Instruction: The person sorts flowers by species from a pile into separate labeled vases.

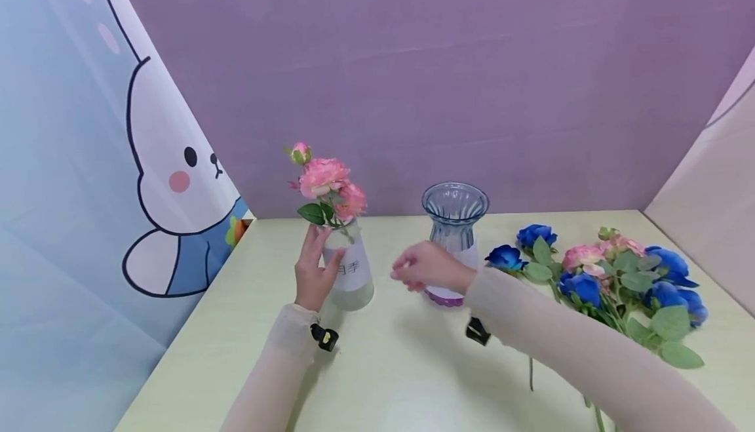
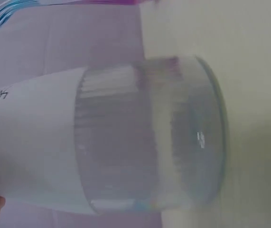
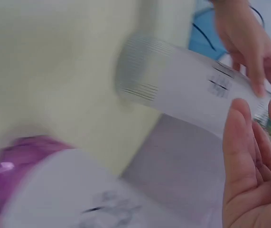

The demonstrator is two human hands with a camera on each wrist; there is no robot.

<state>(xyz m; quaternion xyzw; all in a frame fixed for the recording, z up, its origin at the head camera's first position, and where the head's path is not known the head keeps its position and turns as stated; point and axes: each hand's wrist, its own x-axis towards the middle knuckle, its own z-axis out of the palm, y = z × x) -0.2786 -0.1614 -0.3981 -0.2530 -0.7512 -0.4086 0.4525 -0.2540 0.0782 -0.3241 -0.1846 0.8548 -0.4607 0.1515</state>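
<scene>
My left hand (image 1: 315, 269) holds a clear glass vase (image 1: 354, 274) near its neck, thumb in front. The vase stands upright and wears a white paper label with handwritten characters. A stem of pink artificial flowers (image 1: 324, 177) with green leaves rises out of its mouth. Between this vase and a blue-tinted glass vase (image 1: 454, 206) my right hand (image 1: 435, 267) hovers, its fingers loosely bent and holding nothing. The blue vase has a flared rim, a white label and a purple base (image 3: 26, 166). In the left wrist view the clear vase's ribbed lower part (image 2: 126, 137) fills the middle.
Several blue artificial flowers (image 1: 580, 288) and pink ones (image 1: 584, 256) lie in a pile at the table's right, stems toward me. A purple cloth backdrop (image 1: 413, 91) hangs behind the pale table (image 1: 194, 366). On the left is a curtain with a cartoon rabbit (image 1: 177, 157).
</scene>
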